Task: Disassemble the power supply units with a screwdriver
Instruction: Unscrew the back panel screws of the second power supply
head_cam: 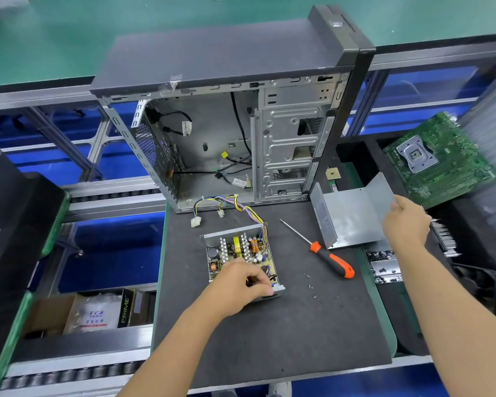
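The opened power supply unit [242, 255] is seen at the centre of the frame on the dark desk [269, 333], its long axis running from the upper left down toward the lower right. Its near end is gripped by the left hand [241, 285], fingers curled over the casing edge, so that corner of the board is hidden. A coloured wire bundle [235, 204] is led out of its far end toward the upper left, ending in white plugs.

The metal cover [352, 213] is held at its right edge by the right hand [407, 222], thumb on top; it is tilted, with its lower corner near or on the desk edge, which cannot be told for sure. A label on its left flap is seen, but its print is too small to be read.

The screwdriver [320, 250] is laid between the unit and the cover, untouched; its shaft tip is pointed to the upper left and its orange and black handle to the lower right. A few loose screws [309, 285] are scattered just below it.

Behind, an open computer case [241, 124] is stood upright with cables inside. A green motherboard [438, 156] is seen at the right, blurred and partly cut off by the cover. In the lower left, a box [98, 310] is seen under the desk level; "PRIME" can be read on it, and the white bag beside it carries writing too blurred to be made out.
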### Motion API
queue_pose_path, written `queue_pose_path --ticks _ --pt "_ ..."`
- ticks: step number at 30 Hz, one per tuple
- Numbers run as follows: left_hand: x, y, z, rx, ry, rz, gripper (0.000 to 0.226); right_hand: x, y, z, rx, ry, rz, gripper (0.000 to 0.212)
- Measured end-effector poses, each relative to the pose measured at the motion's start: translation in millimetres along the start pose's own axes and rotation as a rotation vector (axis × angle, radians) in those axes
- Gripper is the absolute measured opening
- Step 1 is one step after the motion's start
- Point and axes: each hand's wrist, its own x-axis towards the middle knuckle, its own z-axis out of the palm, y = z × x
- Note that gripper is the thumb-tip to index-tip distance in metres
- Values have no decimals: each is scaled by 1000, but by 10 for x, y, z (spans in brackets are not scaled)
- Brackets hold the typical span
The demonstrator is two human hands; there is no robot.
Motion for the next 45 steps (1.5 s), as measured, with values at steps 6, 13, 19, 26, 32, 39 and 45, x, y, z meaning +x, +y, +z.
queue_pose_path --ticks 6,13,19,26,32,39,45 --pt "9 5 -12 -11 -28 7 24 -41 -6 40 -18 -18 -49 41" --pt "11 16 -17 -13 -29 19 24 -179 -167 157 -90 -78 -147 29" --pt "0 20 -15 -5 -32 22 19 -333 -171 286 -44 -109 -154 32" --pt "-5 18 -11 -18 -20 51 20 -376 -164 356 31 -163 -168 28" --pt "-4 17 -18 3 -28 48 22 -396 -157 356 61 -155 -229 25" --pt "-5 14 -19 19 -30 54 21 -416 -120 395 28 -281 -274 25" --pt "-44 -1 -18 -21 10 84 13 -854 -35 378 -117 104 -566 30"
